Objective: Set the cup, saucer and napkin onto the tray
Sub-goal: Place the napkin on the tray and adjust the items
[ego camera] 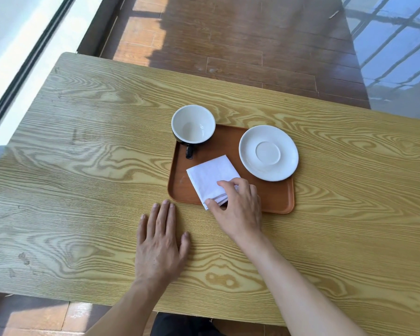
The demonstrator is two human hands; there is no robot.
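Observation:
A brown tray [272, 195] lies on the wooden table. An empty cup [193, 124], white inside and black outside, stands on the tray's far left corner with its handle toward me. A white saucer [268, 152] rests on the tray's right side. The folded white napkin [210, 175] lies on the tray's near part, its corner overhanging the front rim. My right hand [238, 209] pinches the napkin's near corner between thumb and fingers. My left hand [160, 241] lies flat on the table, left of the tray, fingers apart and holding nothing.
The wooden table [83, 166] stretches wide on both sides of the tray. Beyond its far edge is a dark wooden floor [252, 44]. A window frame [22, 69] runs along the left.

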